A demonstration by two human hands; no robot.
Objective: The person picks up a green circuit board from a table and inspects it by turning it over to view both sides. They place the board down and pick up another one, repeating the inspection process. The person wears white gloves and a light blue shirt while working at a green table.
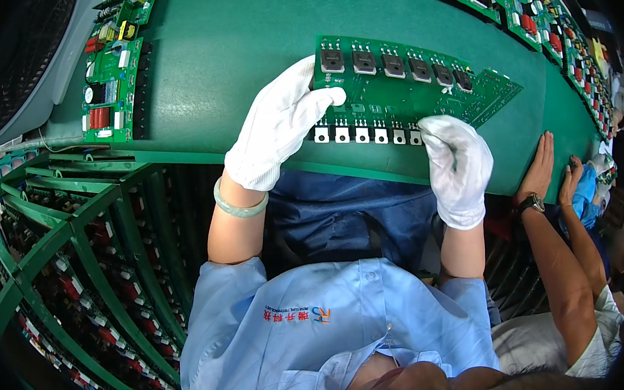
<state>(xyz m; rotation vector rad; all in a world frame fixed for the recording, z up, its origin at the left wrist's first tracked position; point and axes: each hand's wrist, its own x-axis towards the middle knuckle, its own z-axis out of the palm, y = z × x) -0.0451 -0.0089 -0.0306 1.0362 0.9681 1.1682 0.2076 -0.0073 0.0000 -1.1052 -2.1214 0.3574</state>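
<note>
A green circuit board (pixel 385 95) is held up tilted above the near edge of the green table. My left hand (pixel 275 121), in a white glove, grips its left end with the thumb over the face. Along its upper part runs a row of black transistors (pixel 393 65); metal-tabbed transistors (pixel 361 134) stick out along the lower edge. My right hand (pixel 460 167), also in a white glove, has its fingers curled together at the right end of that lower row. Whatever its fingertips pinch is hidden.
Assembled circuit boards (pixel 110 93) lie at the left of the table (pixel 226 40), and more boards (pixel 524 6) line the far right. A grey fan (pixel 23 64) stands at far left above a green rack (pixel 72 214) of boards. Another person's hands (pixel 540 162) rest at the table's right edge.
</note>
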